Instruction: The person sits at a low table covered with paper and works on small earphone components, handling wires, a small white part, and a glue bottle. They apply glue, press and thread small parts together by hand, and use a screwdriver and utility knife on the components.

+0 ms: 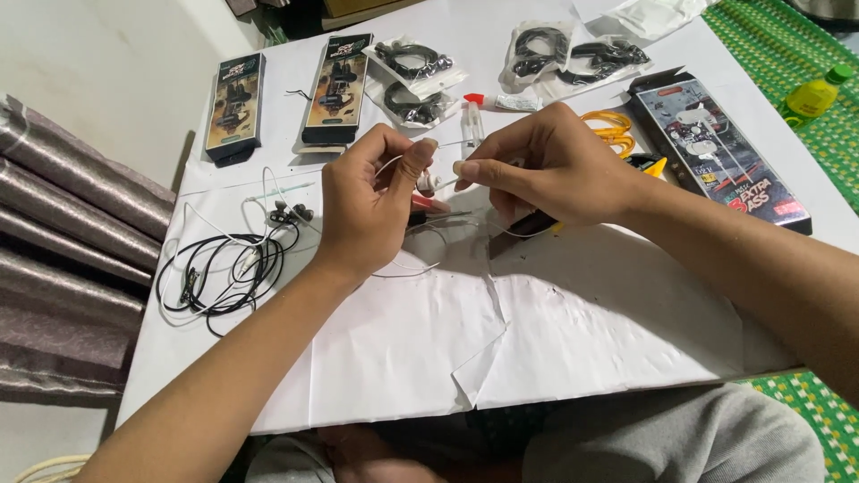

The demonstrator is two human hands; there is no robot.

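The left hand [371,201] pinched a thin white wire [386,165] between thumb and forefinger, its grip closed on it above the desk [555,331]. The right hand [546,165] held its fingertips closed on the same wire's small white earbud [428,182], just beside the left thumb. Both hands hovered over the white paper covering the desk. A tangle of black and white earphone cables [224,268] lay to the left, and 2 dark boxes [234,105] stood further back. Yellow-handled scissors [613,128] lay behind the right hand.
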